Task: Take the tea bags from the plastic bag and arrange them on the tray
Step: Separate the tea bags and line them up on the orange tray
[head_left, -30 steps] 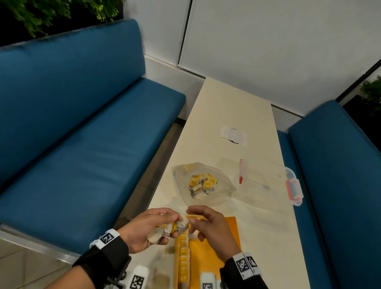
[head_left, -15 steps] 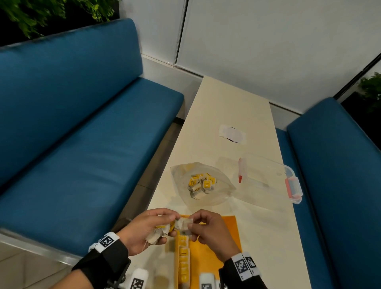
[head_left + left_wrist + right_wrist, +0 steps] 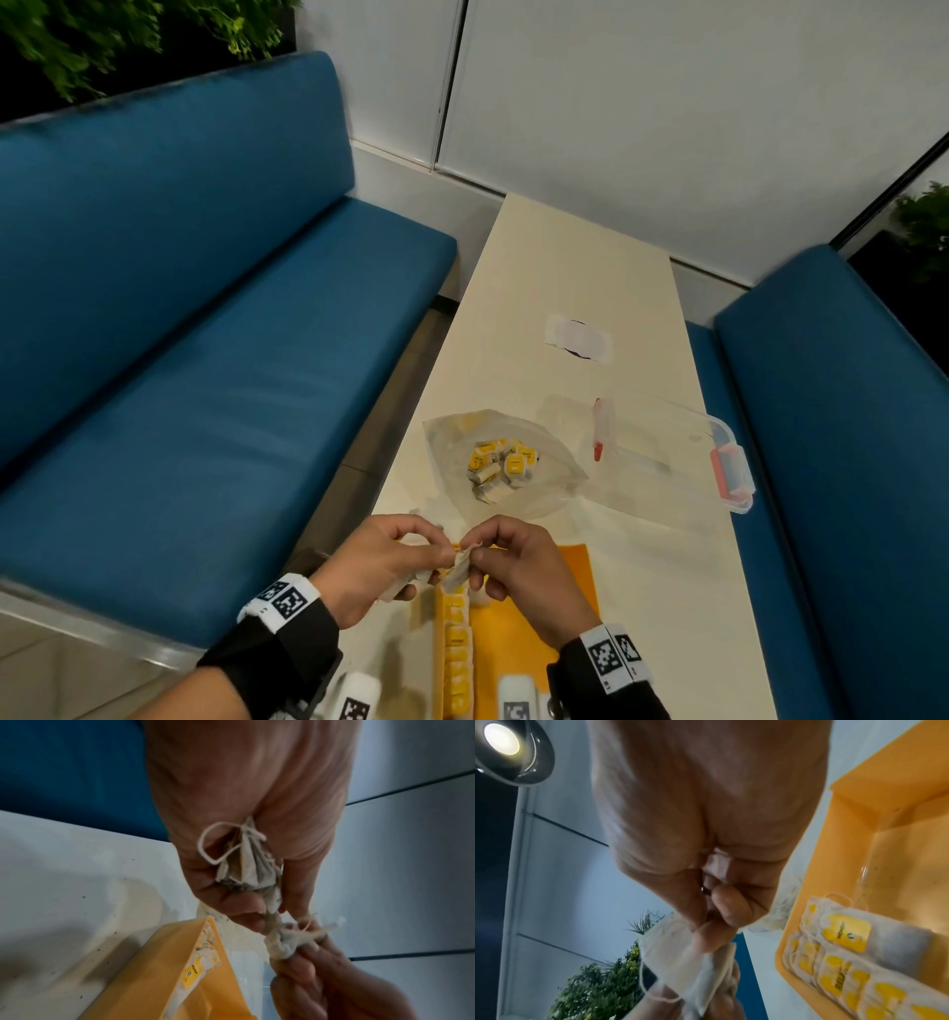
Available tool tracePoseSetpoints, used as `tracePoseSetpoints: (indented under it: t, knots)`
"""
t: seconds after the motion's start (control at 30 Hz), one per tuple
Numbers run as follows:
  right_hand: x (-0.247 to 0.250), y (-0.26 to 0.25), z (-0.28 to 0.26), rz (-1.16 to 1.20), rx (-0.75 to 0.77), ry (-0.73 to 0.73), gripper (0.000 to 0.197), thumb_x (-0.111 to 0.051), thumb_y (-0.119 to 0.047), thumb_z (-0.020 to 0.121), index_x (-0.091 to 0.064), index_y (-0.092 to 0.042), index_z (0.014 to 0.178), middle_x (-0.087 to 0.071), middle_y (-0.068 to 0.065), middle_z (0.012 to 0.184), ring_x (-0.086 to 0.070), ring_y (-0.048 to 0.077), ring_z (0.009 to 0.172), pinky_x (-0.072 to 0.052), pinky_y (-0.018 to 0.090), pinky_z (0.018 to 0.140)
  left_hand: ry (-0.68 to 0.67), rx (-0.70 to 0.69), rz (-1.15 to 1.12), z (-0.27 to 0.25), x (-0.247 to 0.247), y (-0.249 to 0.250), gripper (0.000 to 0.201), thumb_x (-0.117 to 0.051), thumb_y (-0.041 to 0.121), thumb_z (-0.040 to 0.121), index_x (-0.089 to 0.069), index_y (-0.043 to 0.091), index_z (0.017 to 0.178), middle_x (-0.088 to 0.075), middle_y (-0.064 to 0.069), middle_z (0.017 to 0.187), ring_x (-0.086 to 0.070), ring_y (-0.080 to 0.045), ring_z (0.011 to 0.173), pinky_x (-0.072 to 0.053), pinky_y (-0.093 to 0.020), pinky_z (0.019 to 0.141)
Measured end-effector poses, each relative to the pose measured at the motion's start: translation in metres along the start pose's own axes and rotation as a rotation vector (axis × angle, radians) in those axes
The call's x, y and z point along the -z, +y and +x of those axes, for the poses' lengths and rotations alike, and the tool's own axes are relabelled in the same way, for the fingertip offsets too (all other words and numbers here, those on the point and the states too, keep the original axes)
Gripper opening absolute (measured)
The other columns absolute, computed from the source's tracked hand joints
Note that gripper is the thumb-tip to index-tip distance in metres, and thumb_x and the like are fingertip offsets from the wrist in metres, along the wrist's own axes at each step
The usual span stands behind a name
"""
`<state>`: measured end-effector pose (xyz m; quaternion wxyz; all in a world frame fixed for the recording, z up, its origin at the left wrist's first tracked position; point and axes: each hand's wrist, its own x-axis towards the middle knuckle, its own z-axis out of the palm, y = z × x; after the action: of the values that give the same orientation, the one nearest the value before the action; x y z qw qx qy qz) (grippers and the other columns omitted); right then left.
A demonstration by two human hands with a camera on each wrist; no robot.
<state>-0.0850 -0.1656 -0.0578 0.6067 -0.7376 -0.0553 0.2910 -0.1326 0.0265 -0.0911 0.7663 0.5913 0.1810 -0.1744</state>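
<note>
Yellow tray [image 3: 534,616], yellow-tagged tea bags [image 3: 457,642], blue benches [image 3: 205,360].

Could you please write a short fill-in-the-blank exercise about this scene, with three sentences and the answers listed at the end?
1. The tray that holds a row of tea bags is ____ in colour.
2. The left hand and right hand together pinch a ____ above the tray.
3. The plastic bag lies on the table to the ____ of the clear container.

Answers: yellow; tea bag; left

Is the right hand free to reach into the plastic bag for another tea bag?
Probably not yet. The right hand is pinching a tea bag that the left hand also grips. The plastic bag lies just beyond, unobstructed.
</note>
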Motion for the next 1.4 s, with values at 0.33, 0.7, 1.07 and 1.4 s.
tracePoseSetpoints:
  t: [0.33,0.7,1.07,1.4]
  knots:
    - [-0.014,-0.004,0.008,-0.072,0.026,0.216,0.007,-0.069,-0.004,0.087,-0.063,-0.002,0.091,-0.063,0.006,0.078,-0.052,0.012,0.052,-0.045,0.025,0.050,0.055,-0.116,0.128,0.006,-0.003,0.002,0.022,-0.085,0.012,0.081,-0.082,0.024,0.099,-0.078,-0.004,0.091,-0.065,-0.011,0.067,-0.047,-0.027,0.055]
    - [-0.007,-0.002,0.004,0.034,0.085,0.117,0.014,-0.077,-0.006,0.083,-0.076,-0.006,0.097,-0.076,0.011,0.087,-0.069,0.013,0.075,-0.053,0.021,0.065,0.163,-0.152,0.223,0.007,-0.006,0.004,0.011,-0.083,0.022,0.085,-0.079,0.011,0.086,-0.067,0.005,0.061,-0.056,-0.003,0.050,-0.043,-0.019,0.047]
    - [0.023,0.007,0.007,-0.087,0.049,0.174,0.004,-0.075,-0.007,0.086,-0.073,-0.003,0.086,-0.066,0.011,0.063,-0.058,0.018,0.055,-0.042,0.024,0.049,0.218,-0.137,0.294,0.011,0.007,-0.005,0.006,-0.083,0.026,0.084,-0.081,0.021,0.080,-0.072,0.007,0.077,-0.060,-0.005,0.057,-0.045,-0.019,0.049]
    - [0.042,0.053,0.005,-0.132,-0.211,0.123,0.006,-0.062,0.006,0.090,-0.063,0.000,0.090,-0.071,0.013,0.070,-0.071,0.029,0.069,-0.055,0.032,0.056,0.226,-0.085,0.353,0.019,0.013,-0.028,0.006,-0.085,0.027,0.082,-0.082,0.023,0.080,-0.074,-0.001,0.082,-0.063,-0.008,0.064,-0.049,-0.021,0.051]
